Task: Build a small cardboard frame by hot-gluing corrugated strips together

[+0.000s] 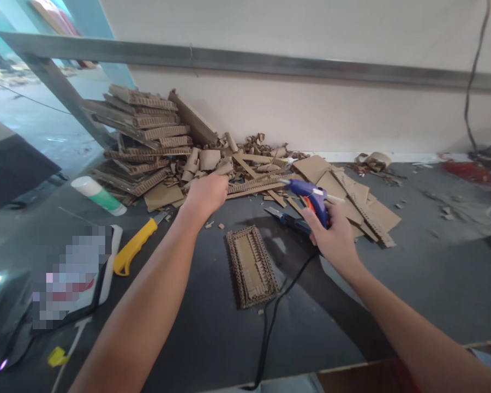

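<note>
My left hand (205, 195) is closed on one end of a long corrugated cardboard strip (257, 184) that lies among the scraps. My right hand (333, 237) grips a blue glue gun (309, 194), its nozzle pointing left at the strip's far end. The gun's black cord (276, 311) runs down toward the table's front edge. Between my arms, a small rectangular cardboard frame (250, 266) lies flat on the dark table (413, 273).
A tall stack of corrugated cardboard pieces (143, 142) and loose offcuts sit at the back by the wall. A yellow utility knife (135, 246), a white-and-green bottle (98, 195) and a tablet-like device (71, 278) lie at left. Flat cardboard sheets (352, 196) lie at right.
</note>
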`<state>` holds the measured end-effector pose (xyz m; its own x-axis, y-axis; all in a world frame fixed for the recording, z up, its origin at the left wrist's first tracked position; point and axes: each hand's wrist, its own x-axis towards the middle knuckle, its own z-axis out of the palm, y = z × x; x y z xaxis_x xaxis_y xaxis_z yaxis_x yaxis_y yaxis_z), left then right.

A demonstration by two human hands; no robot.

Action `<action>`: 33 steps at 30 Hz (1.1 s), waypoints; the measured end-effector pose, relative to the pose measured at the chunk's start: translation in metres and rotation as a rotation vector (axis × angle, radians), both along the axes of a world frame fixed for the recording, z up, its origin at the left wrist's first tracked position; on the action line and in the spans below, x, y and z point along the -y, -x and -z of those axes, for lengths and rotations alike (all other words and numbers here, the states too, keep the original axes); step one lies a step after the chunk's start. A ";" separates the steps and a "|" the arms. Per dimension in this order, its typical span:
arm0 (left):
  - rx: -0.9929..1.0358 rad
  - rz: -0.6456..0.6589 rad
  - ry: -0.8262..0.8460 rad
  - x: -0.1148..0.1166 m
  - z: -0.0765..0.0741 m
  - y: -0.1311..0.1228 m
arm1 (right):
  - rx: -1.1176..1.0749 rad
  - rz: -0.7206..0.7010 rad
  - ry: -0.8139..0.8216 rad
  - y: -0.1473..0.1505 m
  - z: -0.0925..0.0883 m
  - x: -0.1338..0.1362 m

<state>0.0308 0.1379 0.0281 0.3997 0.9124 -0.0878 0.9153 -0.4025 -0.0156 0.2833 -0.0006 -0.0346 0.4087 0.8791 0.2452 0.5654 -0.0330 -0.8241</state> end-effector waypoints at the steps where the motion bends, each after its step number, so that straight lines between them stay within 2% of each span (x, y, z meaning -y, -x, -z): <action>1: 0.006 -0.019 -0.014 0.000 -0.001 0.000 | 0.026 -0.011 0.074 0.001 -0.004 0.005; 5: 0.087 -0.042 -0.036 0.000 -0.005 0.004 | 0.180 -0.016 0.252 0.001 -0.010 0.040; 9: 0.168 -0.058 -0.053 -0.004 -0.005 0.012 | 0.289 0.077 0.388 -0.002 0.000 0.086; 11: 0.161 -0.054 -0.047 -0.005 -0.003 0.013 | 0.374 0.078 0.477 0.000 0.006 0.104; 13: 0.149 -0.018 -0.039 -0.006 0.004 0.010 | 0.528 0.054 0.587 0.005 0.010 0.116; 16: 0.144 0.022 -0.073 -0.005 0.021 -0.002 | 0.857 0.024 0.725 0.013 0.006 0.125; 18: 0.132 0.016 -0.108 -0.004 0.034 -0.009 | 0.996 -0.008 0.718 0.015 -0.001 0.126; 20: 0.131 0.013 -0.131 -0.004 0.044 -0.012 | 1.034 -0.016 0.657 0.013 -0.012 0.123; 23: 0.126 0.004 -0.153 -0.006 0.046 -0.009 | 0.984 -0.015 0.520 0.007 -0.032 0.104; 26: 0.123 -0.032 -0.176 -0.009 0.037 -0.002 | 0.836 -0.224 0.346 0.010 -0.050 0.062; 28: 0.120 -0.063 -0.190 -0.011 0.032 0.000 | 0.752 -0.404 0.313 0.018 -0.057 0.023; 31: 0.114 -0.058 -0.163 -0.012 0.032 0.000 | 0.752 -0.626 0.285 0.035 -0.054 -0.043; 33: 0.105 -0.025 -0.126 -0.011 0.036 0.000 | 0.804 -0.654 0.306 0.046 -0.045 -0.081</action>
